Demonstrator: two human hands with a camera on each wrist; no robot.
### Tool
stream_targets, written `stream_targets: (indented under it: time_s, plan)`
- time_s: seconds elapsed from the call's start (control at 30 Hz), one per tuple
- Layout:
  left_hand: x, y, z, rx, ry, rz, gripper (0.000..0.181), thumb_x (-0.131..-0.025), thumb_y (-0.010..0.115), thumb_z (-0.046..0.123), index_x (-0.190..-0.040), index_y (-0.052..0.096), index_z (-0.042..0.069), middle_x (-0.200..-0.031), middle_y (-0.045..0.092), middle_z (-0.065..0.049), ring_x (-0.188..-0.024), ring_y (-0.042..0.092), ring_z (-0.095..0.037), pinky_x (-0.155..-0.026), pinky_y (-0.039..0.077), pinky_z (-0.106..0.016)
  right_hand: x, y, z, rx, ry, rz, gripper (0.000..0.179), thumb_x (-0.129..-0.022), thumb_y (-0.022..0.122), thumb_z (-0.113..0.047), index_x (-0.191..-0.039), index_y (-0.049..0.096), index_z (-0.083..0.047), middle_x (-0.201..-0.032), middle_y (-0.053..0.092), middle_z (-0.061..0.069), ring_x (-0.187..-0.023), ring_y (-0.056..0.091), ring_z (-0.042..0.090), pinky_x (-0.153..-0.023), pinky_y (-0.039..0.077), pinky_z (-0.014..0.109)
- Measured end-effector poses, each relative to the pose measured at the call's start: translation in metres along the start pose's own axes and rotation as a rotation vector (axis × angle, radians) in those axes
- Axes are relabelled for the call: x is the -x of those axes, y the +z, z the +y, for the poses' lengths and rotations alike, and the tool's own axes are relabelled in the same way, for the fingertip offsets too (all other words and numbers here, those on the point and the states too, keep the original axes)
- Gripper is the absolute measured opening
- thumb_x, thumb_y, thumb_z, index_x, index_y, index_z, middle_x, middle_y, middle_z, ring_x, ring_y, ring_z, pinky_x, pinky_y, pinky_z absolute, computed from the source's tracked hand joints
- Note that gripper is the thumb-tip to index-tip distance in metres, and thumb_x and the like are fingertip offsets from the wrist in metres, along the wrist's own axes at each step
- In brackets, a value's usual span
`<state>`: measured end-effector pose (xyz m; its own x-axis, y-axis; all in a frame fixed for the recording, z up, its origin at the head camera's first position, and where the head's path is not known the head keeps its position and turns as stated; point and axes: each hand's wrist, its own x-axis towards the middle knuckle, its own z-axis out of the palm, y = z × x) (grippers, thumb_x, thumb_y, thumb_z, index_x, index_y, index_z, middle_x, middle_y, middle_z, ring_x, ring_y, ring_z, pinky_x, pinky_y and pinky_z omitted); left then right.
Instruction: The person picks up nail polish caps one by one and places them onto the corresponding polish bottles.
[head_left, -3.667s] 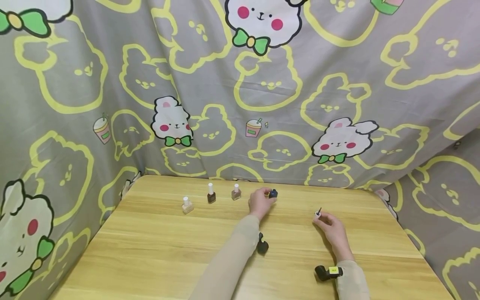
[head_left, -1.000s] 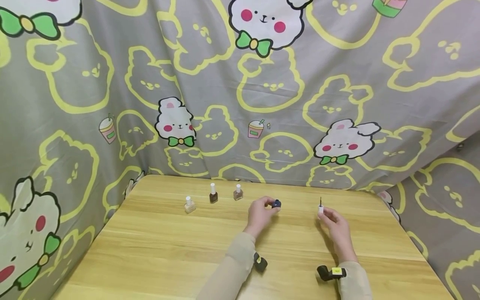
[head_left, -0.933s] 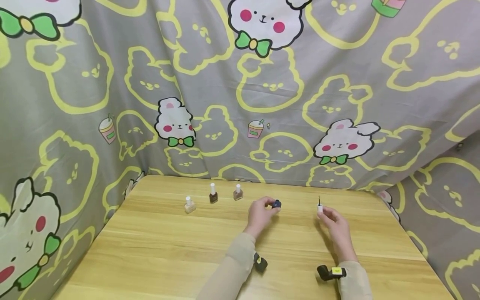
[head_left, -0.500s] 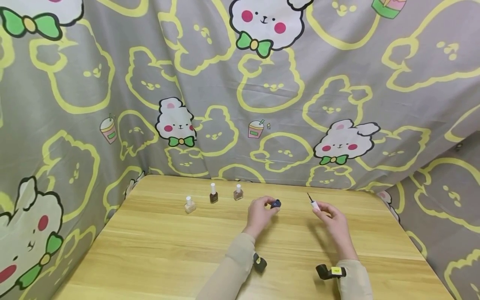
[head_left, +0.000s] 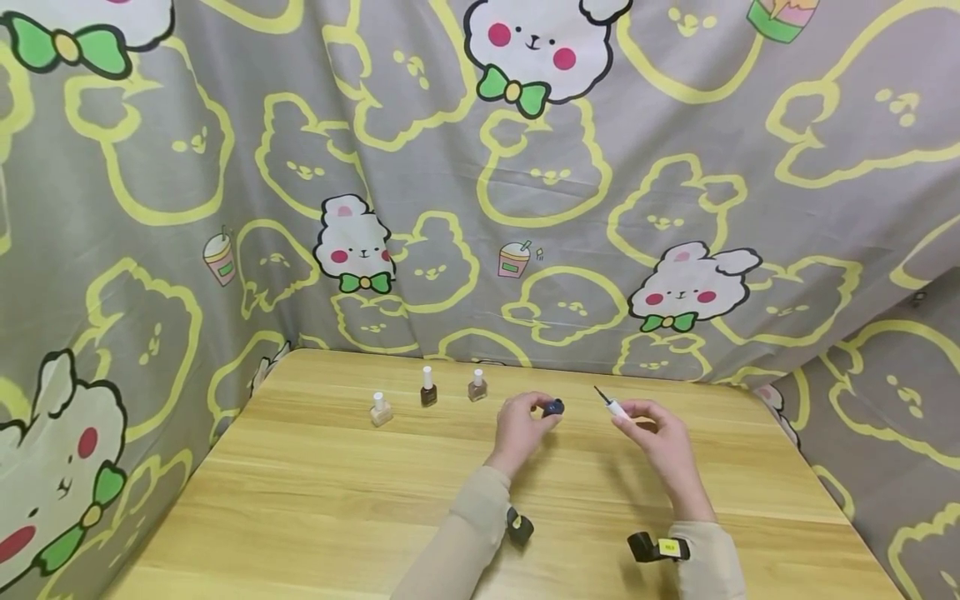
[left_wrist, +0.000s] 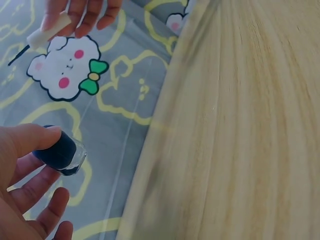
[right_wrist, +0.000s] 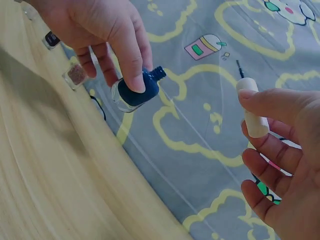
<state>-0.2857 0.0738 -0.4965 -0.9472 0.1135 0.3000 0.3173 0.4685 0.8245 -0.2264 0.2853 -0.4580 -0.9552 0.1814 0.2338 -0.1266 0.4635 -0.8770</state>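
My left hand [head_left: 519, 427] pinches a small bottle of dark blue nail polish [head_left: 553, 407] between thumb and fingers. The bottle has no cap on it and leans to the right, its threaded neck [right_wrist: 159, 73] bare in the right wrist view. To the right of it, my right hand [head_left: 664, 442] holds the white nail polish cap [head_left: 617, 409] by thumb and fingertips. From the cap a thin dark brush [head_left: 602, 395] points up and left, towards the bottle but apart from it. Both hands are above the table.
On the wooden table [head_left: 337, 500], three capped nail polish bottles stand at the back left: a pale beige one [head_left: 381, 412], a dark brown one [head_left: 428, 394] and a mauve-brown one [head_left: 477, 388]. A patterned grey curtain [head_left: 450, 167] hangs behind the table's back edge.
My right hand has brought the cap left, closer to the bottle, and its brush has swung from upright to slanting left. The bottle, drawn nearer since the oldest frame, leans slightly more to the right.
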Motion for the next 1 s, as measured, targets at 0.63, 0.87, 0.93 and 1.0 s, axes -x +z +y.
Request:
stream_targets:
  time_s: [0.63,0.87,0.93,1.0]
  plan:
    - [0.008,-0.001,0.011,-0.218,0.133,0.061,0.023,-0.079,0.079,0.028,-0.101,0.073,0.022,-0.102,0.074,0.007,-0.099,0.062,-0.018,-0.086,0.039,-0.034,0.005,0.010,-0.016,0.311,-0.383,0.152,0.020,-0.076,0.079,-0.003,-0.095,0.073,-0.005,-0.093,0.071,0.010,-0.089,0.050,0.006,-0.078,0.036,0.016]
    - [0.009,0.000,0.013,-0.238,0.151,0.060,0.023,-0.079,0.080,0.028,-0.100,0.073,0.023,-0.101,0.074,0.008,-0.099,0.062,-0.017,-0.087,0.040,-0.034,0.005,0.012,-0.014,0.375,-0.464,0.168,0.021,-0.072,0.080,0.000,-0.091,0.072,-0.004,-0.089,0.070,0.010,-0.087,0.055,0.021,-0.076,0.037,0.025]
    - [0.009,0.000,0.014,-0.246,0.154,0.052,0.024,-0.079,0.079,0.028,-0.101,0.073,0.023,-0.101,0.074,0.008,-0.099,0.062,-0.016,-0.087,0.040,-0.034,0.005,0.012,-0.015,0.379,-0.466,0.164,0.021,-0.072,0.080,0.000,-0.091,0.072,-0.004,-0.089,0.070,0.010,-0.088,0.055,0.023,-0.077,0.038,0.029]
    - [0.010,0.001,0.015,-0.254,0.161,0.047,0.024,-0.079,0.079,0.027,-0.101,0.073,0.023,-0.102,0.074,0.008,-0.098,0.062,-0.016,-0.087,0.040,-0.033,0.006,0.012,-0.015,0.381,-0.464,0.158,0.020,-0.072,0.079,0.000,-0.091,0.072,-0.004,-0.090,0.070,0.011,-0.089,0.056,0.025,-0.077,0.039,0.034]
